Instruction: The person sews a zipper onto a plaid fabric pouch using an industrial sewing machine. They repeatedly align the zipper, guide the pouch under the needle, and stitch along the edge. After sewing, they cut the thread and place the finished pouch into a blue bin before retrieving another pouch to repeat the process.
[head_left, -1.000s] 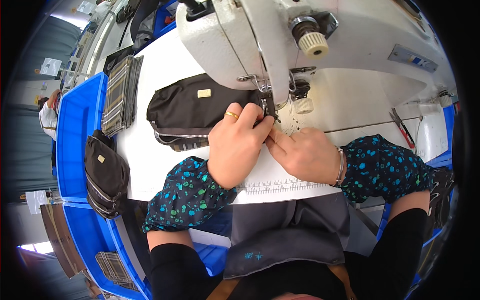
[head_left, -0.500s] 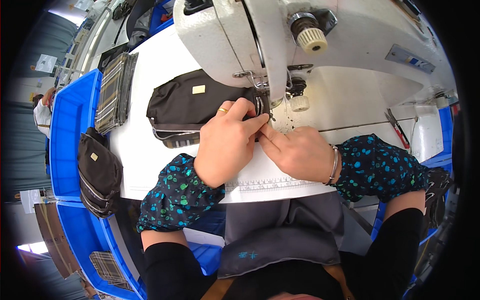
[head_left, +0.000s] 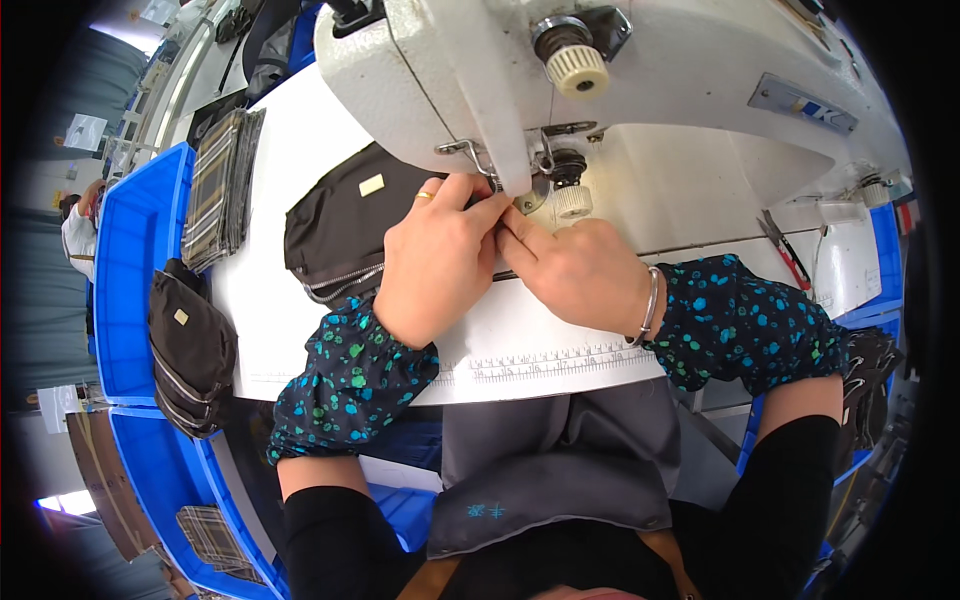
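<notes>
A black zippered fabric pouch [head_left: 335, 222] with a small pale label lies on the white table, its right end under the head of a white sewing machine [head_left: 450, 90]. My left hand [head_left: 440, 258] is closed with bent fingers on that end, close by the needle area. Against its fingertips, my right hand [head_left: 575, 268] pinches the pouch's near edge. Both sets of fingertips hide most of the edge they grip. A metal zipper runs along the near side of the pouch, partly covered by my left hand and sleeve.
A stack of plaid cloth pieces [head_left: 218, 190] sits at the table's left, by a blue bin [head_left: 135, 290]. Another black pouch [head_left: 190, 345] hangs over the bin's edge. Red-handled snips [head_left: 785, 250] lie on the right. A printed ruler [head_left: 550, 362] runs along the front edge.
My hands have moved slightly farther in, toward the needle, along with the pouch's end. The zipper end that showed beside my left fingers is now mostly covered. The whole view has shifted a little.
</notes>
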